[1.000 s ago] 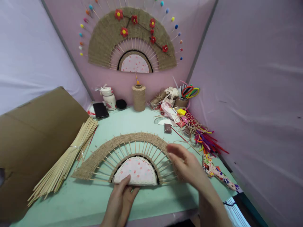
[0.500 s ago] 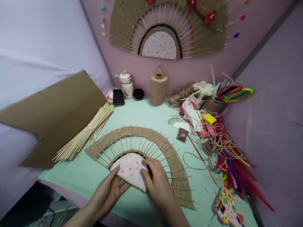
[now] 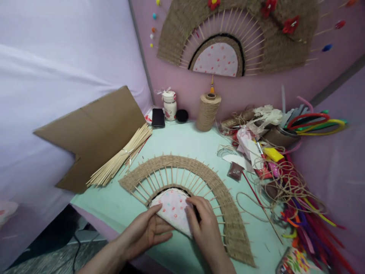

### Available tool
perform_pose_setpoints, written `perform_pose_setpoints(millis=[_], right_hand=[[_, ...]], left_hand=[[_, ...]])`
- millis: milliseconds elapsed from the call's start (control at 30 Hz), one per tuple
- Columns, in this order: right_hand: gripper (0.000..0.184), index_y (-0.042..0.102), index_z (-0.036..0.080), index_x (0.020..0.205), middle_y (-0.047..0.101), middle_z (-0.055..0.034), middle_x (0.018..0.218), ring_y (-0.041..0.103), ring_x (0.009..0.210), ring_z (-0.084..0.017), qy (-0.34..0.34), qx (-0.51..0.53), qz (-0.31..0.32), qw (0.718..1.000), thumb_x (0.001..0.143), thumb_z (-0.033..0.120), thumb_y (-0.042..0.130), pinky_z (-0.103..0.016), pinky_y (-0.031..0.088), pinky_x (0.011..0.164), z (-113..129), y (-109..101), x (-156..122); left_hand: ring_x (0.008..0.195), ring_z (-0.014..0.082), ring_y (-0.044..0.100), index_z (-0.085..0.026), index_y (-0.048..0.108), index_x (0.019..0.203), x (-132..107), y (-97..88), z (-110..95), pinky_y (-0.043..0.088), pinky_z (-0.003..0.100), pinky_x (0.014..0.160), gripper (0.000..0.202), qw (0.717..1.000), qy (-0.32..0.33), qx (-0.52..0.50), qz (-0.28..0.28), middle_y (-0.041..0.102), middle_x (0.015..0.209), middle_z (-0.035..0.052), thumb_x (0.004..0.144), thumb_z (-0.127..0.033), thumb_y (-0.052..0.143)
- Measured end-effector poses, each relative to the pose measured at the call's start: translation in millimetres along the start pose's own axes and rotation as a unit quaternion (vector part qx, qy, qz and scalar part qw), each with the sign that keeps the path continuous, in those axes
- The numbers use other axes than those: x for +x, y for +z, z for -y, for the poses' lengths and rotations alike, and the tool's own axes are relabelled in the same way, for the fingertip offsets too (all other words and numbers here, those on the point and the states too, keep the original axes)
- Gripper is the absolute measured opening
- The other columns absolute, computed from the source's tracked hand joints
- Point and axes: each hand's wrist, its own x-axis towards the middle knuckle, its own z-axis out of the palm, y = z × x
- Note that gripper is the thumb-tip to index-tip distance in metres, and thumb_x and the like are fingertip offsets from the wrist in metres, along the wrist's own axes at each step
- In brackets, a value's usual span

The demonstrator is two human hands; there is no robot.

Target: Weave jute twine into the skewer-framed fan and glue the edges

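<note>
**Left hand (image 3: 145,232) and right hand (image 3: 203,222) at the half-disc of a woven fan (image 3: 207,173)**

The left hand is turned palm up, thumb laid over the left edge of the spotted white half-disc (image 3: 172,209), its fingers loosely bent below the lower edge; whether they press on the underside cannot be told. The right hand is curled over the half-disc's right side, thumb and forefinger tips close together on its surface; whether they pinch anything cannot be told either.

The fan lies in the lower middle of the frame, its arch toward the top and its right end slanting down. Thin ribs join the half-disc to the broad woven band. Beneath is a pale green tabletop (image 3: 182,140).

To the left, a tied bundle of sticks (image 3: 122,156) leans along a notched piece of cardboard (image 3: 99,129). Right of the fan are a small brown packet (image 3: 235,171), a thin red stick (image 3: 253,188) and tangled twine (image 3: 296,186). Bright fuzzy stems (image 3: 308,228) fill the lower right.

Farther back, at upper centre, a white bottle (image 3: 170,110) stands near a large twine spool (image 3: 209,114). A second woven fan (image 3: 182,34) with red flowers (image 3: 291,24) hangs on the pink wall (image 3: 182,82) at the top.
</note>
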Motion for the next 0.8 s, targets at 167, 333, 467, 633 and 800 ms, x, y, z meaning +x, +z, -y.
perform_pose_setpoints(millis=[167,333,467,633,800], right_hand=[[0.018,0.064,0.024,0.108,0.068,-0.0091,0.106,0.062,0.102,-0.024,-0.002,-0.069,-0.031,0.997,0.095,0.027,0.05,-0.041,0.052,0.089,3,1,-11],[0.023,0.064,0.026,0.114,0.065,-0.0098,0.116,0.06,0.11,-0.025,-0.004,-0.159,-0.059,0.985,0.096,0.029,0.051,-0.044,0.05,0.096,12,-2,-11],[0.029,0.062,0.025,0.119,0.061,-0.0112,0.127,0.055,0.121,-0.028,0.035,-0.23,-0.072,0.97,0.094,0.036,0.053,-0.049,0.046,0.102,8,-14,6],[0.054,0.045,0.024,0.142,0.044,-0.0124,0.15,0.035,0.141,-0.031,0.063,-0.277,-0.027,0.958,0.091,0.041,0.056,-0.057,0.031,0.115,-11,-18,23],[0.051,0.049,0.023,0.14,0.043,-0.0115,0.152,0.027,0.146,-0.031,0.073,-0.281,0.032,0.956,0.093,0.042,0.052,-0.059,0.025,0.117,-23,-8,23]], left_hand=[[0.068,0.0211,0.073,-0.011,0.074,0.083,-13,-27.2,-21,0.051,0.024,0.058,0.045,0.942,-0.062,0.307,0.116,0.077,0.082,0.0172,0.086,-0.054,0.061],[0.077,0.0216,0.074,-0.016,0.07,0.097,-1,-32.6,-21,0.053,0.032,0.077,0.036,0.933,-0.094,0.293,0.185,0.077,0.09,0.0135,0.078,-0.046,0.074],[0.105,0.0278,0.07,-0.017,0.067,0.111,4,-36.9,-22,0.045,0.042,0.101,0.048,0.942,-0.152,0.197,0.226,0.072,0.113,0.017,0.071,-0.04,0.082],[0.118,0.0305,0.064,-0.019,0.064,0.118,6,-44.2,-26,0.038,0.044,0.11,0.054,0.935,-0.205,0.1,0.271,0.064,0.131,0.0166,0.07,-0.033,0.084],[0.12,0.0303,0.062,-0.017,0.063,0.114,6,-35.9,-15,0.038,0.041,0.111,0.049,0.953,-0.183,0.017,0.24,0.064,0.13,0.0167,0.07,-0.026,0.084]])
